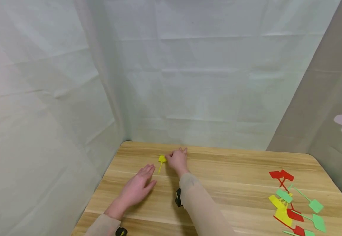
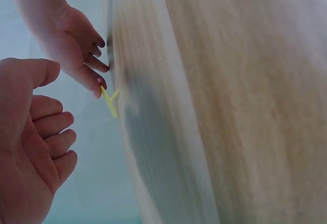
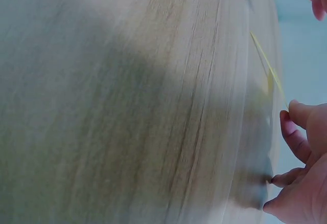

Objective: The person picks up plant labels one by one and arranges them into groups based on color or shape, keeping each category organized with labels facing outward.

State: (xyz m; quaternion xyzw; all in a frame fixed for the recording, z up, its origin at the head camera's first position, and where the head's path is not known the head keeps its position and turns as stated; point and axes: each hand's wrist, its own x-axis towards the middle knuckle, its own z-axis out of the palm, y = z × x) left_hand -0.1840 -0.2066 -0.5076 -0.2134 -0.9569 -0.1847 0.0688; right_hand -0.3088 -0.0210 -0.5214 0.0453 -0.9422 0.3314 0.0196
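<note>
A yellow T-shaped plant label (image 1: pixel 162 159) is near the table's back left, its thin stem pointing toward me. My right hand (image 1: pixel 178 161) pinches the edge of its head between thumb and forefinger; in the right wrist view, the label (image 3: pixel 274 78) slants up from those fingertips, and the other fingers of the right hand (image 3: pixel 306 168) reach the tabletop. To the front left of the label, my left hand (image 1: pixel 137 187) hovers palm down, holding nothing. The left wrist view shows the left hand (image 2: pixel 25 142) with its fingers loosely bent, apart from the label (image 2: pixel 110 101).
On the right of the wooden table (image 1: pixel 224 183) lies a loose pile of several red labels (image 1: pixel 287 175), green labels (image 1: pixel 316 206) and yellow labels (image 1: pixel 283 216), partly overlapping. Pale cloth (image 1: pixel 200 91) hangs behind the table and along its left side.
</note>
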